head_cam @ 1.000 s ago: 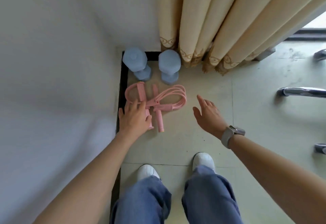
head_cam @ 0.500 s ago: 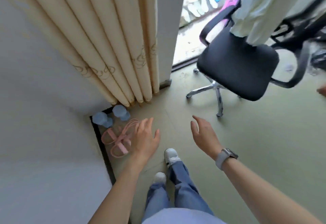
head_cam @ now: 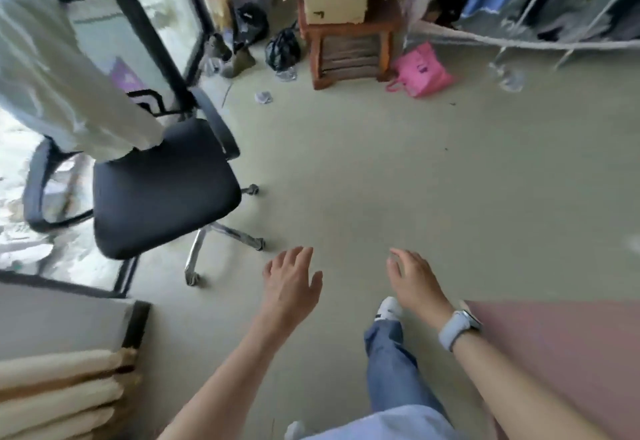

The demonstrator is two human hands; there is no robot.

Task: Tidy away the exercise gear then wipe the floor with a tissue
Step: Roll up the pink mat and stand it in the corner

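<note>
A pale green floor (head_cam: 398, 169) spreads smooth and bare through the middle of the frame, meeting a dusty-pink section at 4 o'clock. Small scraps and dark specks lie scattered on it toward 12 o'clock. No exercise gear or tissue is in view.

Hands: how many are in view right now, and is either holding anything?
2. The left hand and the right hand hang side by side over the bare floor, both with fingers loose and holding nothing.
</note>
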